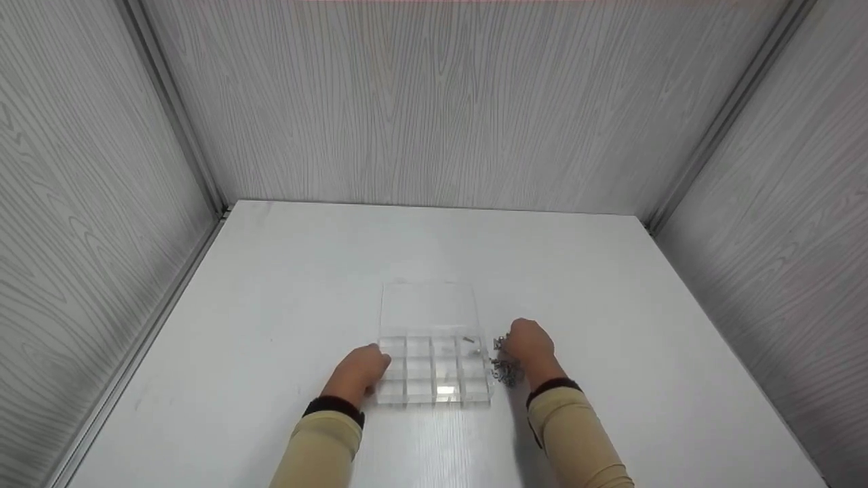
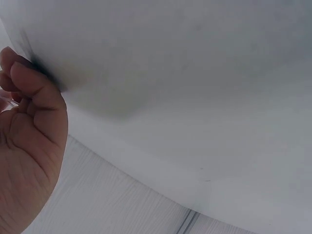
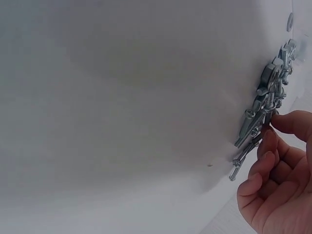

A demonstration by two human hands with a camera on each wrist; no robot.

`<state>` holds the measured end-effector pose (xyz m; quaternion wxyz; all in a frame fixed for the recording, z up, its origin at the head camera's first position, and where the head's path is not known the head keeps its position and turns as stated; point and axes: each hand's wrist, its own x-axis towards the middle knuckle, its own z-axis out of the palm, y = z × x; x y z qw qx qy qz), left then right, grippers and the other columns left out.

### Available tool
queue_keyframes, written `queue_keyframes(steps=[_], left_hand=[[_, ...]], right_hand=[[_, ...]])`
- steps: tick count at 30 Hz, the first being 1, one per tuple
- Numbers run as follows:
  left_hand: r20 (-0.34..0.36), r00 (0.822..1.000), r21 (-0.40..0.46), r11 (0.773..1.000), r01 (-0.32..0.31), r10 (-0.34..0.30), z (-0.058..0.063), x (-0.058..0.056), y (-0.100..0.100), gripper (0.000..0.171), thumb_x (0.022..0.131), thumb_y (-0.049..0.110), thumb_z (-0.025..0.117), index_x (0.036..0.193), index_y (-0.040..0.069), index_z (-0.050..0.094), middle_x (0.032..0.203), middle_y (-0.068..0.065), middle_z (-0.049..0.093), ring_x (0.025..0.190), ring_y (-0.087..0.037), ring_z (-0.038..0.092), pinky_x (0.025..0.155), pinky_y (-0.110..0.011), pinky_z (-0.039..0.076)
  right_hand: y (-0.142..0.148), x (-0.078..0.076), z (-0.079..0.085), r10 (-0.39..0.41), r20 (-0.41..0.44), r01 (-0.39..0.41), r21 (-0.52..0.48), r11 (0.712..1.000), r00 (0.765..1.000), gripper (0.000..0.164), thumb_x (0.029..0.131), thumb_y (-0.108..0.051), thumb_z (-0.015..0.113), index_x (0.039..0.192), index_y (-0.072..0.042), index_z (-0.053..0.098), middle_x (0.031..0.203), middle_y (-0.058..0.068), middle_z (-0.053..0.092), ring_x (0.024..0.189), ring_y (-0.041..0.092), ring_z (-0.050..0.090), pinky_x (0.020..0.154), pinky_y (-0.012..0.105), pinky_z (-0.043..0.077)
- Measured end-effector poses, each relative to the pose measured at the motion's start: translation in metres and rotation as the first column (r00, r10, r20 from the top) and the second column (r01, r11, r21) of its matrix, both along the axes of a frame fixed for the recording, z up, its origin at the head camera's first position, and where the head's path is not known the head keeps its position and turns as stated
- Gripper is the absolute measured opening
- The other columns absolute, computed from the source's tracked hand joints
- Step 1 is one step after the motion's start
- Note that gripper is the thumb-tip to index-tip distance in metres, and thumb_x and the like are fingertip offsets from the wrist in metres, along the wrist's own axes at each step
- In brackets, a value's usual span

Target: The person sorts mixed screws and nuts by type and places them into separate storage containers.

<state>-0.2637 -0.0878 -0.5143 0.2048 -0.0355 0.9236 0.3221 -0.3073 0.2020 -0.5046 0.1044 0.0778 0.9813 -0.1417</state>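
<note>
A clear plastic compartment box [image 1: 419, 368] lies on the white table with its lid [image 1: 428, 305] folded back. My left hand [image 1: 363, 369] grips the box's left edge; in the left wrist view the fingers [image 2: 36, 85] curl in and only a sliver of clear plastic shows. Just right of the box lies a pile of metal screws, nuts and washers [image 3: 268, 85]. At its near part my right hand [image 3: 282, 175] pinches a screw between thumb and forefinger, partly hidden by the fingertips. A small screw [image 1: 468, 339] sits in a far-right compartment.
The white table [image 1: 271, 285] stretches around the box. Grey wood-grain panels rise at the back [image 1: 434, 102], left [image 1: 74, 176] and right [image 1: 780, 203]. One washer [image 3: 290, 22] lies apart from the pile.
</note>
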Motion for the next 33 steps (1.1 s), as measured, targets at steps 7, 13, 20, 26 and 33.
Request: queue_keyframes(steps=[7,13,20,26,33], left_hand=[[-0.003,1.000,-0.015,1.000,0.019,-0.019,0.000,0.000,0.002,0.043,0.095,0.023,0.039,0.124,-0.008,0.045,0.077,-0.013,0.053,0.047,-0.016,0.044,0.041,-0.026,0.038],[-0.016,0.999,-0.030,0.998,0.051,-0.051,-0.001,-0.001,0.001,0.047,0.095,0.022,0.038,0.129,-0.011,0.040,0.092,-0.018,0.056,0.045,-0.016,0.043,0.043,-0.026,0.038],[0.021,1.000,0.020,1.000,0.012,-0.012,0.000,-0.002,0.001,0.033,0.094,0.020,0.038,0.113,-0.004,0.051,0.069,-0.010,0.049,0.043,-0.014,0.040,0.038,-0.024,0.034],[0.000,1.000,0.001,1.000,0.019,-0.019,-0.003,-0.003,0.000,0.036,0.094,0.021,0.039,0.116,-0.005,0.050,0.073,-0.011,0.051,0.045,-0.016,0.042,0.040,-0.026,0.036],[-0.009,1.000,-0.001,1.000,0.014,-0.014,-0.004,-0.004,-0.001,0.039,0.094,0.022,0.040,0.119,-0.006,0.049,0.082,-0.013,0.053,0.048,-0.018,0.045,0.041,-0.027,0.037]], right_hand=[[0.000,0.000,-0.004,-0.019,-0.005,0.019,-0.025,1.000,1.000,0.015,0.081,-0.016,0.061,0.088,-0.003,0.062,0.073,0.007,0.058,0.065,0.020,0.055,0.059,0.035,0.048],[0.005,0.001,-0.003,0.000,-0.020,0.000,-0.024,1.000,1.000,0.017,0.079,-0.013,0.062,0.091,-0.001,0.061,0.078,0.008,0.059,0.069,0.021,0.055,0.062,0.037,0.049],[0.008,-0.003,-0.002,0.025,0.008,-0.025,-0.021,0.999,1.000,0.020,0.080,-0.015,0.062,0.094,-0.001,0.060,0.079,0.006,0.057,0.070,0.021,0.054,0.064,0.035,0.049],[0.007,-0.012,0.009,0.091,-0.029,-0.092,-0.034,0.995,0.995,0.017,0.078,-0.016,0.066,0.088,-0.002,0.063,0.078,0.006,0.060,0.070,0.020,0.056,0.066,0.036,0.049],[-0.004,-0.012,0.024,0.189,-0.046,-0.191,-0.050,0.980,0.981,0.014,0.078,-0.017,0.067,0.084,-0.005,0.062,0.076,0.004,0.059,0.070,0.019,0.056,0.063,0.035,0.048]])
